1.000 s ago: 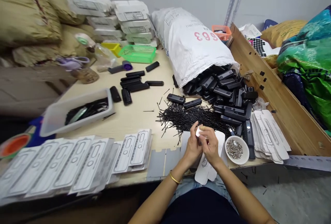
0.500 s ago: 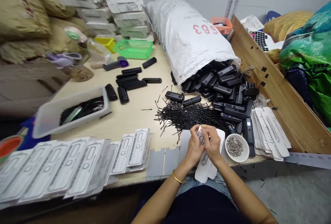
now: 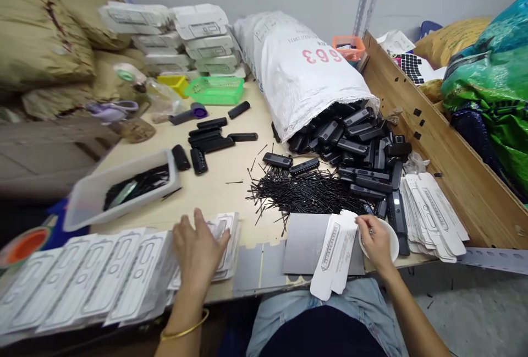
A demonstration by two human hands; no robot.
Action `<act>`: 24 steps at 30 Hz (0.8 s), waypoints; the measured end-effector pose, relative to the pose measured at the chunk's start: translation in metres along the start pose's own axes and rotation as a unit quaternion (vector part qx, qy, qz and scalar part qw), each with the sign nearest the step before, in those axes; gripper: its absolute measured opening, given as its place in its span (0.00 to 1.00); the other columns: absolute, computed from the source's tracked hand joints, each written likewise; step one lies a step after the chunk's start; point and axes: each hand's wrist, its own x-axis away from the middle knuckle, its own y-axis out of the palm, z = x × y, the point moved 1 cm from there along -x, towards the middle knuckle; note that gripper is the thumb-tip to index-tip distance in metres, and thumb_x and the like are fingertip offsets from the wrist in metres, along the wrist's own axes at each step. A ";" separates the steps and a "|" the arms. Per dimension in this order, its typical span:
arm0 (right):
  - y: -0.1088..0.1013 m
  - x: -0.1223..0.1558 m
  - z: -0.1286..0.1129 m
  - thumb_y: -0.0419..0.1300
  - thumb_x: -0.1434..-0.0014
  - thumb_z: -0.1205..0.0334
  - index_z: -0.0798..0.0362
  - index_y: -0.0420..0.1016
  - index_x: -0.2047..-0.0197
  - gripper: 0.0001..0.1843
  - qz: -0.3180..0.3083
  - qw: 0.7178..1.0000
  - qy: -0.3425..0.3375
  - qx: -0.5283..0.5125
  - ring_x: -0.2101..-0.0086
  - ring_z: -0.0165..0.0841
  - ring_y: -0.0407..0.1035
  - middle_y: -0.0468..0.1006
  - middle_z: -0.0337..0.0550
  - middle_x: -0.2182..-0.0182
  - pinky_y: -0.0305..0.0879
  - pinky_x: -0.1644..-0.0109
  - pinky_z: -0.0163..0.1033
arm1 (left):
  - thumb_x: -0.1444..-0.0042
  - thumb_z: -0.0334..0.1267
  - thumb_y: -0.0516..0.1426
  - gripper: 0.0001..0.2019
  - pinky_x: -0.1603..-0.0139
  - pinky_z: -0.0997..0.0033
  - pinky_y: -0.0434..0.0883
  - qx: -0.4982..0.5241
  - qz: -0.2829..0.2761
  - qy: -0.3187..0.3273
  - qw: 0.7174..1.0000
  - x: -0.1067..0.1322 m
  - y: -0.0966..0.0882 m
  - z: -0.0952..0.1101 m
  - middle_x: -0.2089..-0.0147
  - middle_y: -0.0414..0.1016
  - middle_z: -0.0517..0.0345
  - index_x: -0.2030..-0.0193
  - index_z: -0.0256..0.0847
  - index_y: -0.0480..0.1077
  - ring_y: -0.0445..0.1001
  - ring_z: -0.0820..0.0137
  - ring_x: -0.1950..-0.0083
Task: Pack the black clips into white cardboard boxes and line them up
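My left hand point(image 3: 198, 247) is over the row of flat printed packs point(image 3: 138, 274) at the table's front left. Its fingers are spread, and it partly covers a shorter stack of packs point(image 3: 229, 236). My right hand point(image 3: 376, 240) is at the white bowl point(image 3: 393, 239), fingertips drawn together inside its rim. The small metal pieces in the bowl are mostly hidden by that hand, and whatever the fingertips hold is too small to make out. Just left of it, several white printed cards point(image 3: 334, 258) lie fanned on a grey plate point(image 3: 303, 241), overhanging the table edge.
Behind the plate spreads a heap of thin black sticks point(image 3: 305, 189). Black plastic housings point(image 3: 365, 148) spill from a big white sack point(image 3: 305, 71). More printed cards point(image 3: 433, 214) lie by the wooden board point(image 3: 445, 131) at right. A white tray point(image 3: 82, 203) of black strips stands left.
My hands have parted from over the grey plate. The left moved left to the packs and opened; the right moved right to the bowl. The white cards stay on the plate.
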 end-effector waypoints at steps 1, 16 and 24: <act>-0.010 0.001 0.011 0.49 0.38 0.58 0.53 0.71 0.66 0.12 -0.006 0.999 -0.001 0.049 0.65 0.36 0.67 0.74 0.45 0.67 0.61 0.58 0.40 | 0.49 0.46 0.53 0.34 0.38 0.42 0.50 0.029 0.016 0.035 0.999 -0.005 0.009 0.004 0.37 0.54 0.31 0.39 0.27 0.53 0.48 0.43 0.34; -0.016 0.014 0.055 0.52 0.46 0.70 0.53 0.70 0.73 0.08 -0.095 0.956 -0.005 0.278 0.63 0.39 0.65 0.72 0.46 0.70 0.57 0.59 0.41 | 0.57 0.25 0.58 0.19 0.40 0.51 0.56 0.260 -0.206 0.179 0.926 -0.103 0.124 0.200 0.50 0.69 0.35 0.55 0.28 0.66 0.64 0.51 0.43; -0.017 0.011 0.053 0.53 0.46 0.69 0.54 0.72 0.68 0.06 -0.119 0.971 -0.010 0.208 0.63 0.37 0.65 0.72 0.44 0.69 0.59 0.58 0.41 | 0.48 0.32 0.56 0.22 0.43 0.60 0.65 0.625 -0.262 -0.002 0.735 -0.026 0.084 0.162 0.48 0.70 0.47 0.45 0.40 0.59 0.70 0.64 0.45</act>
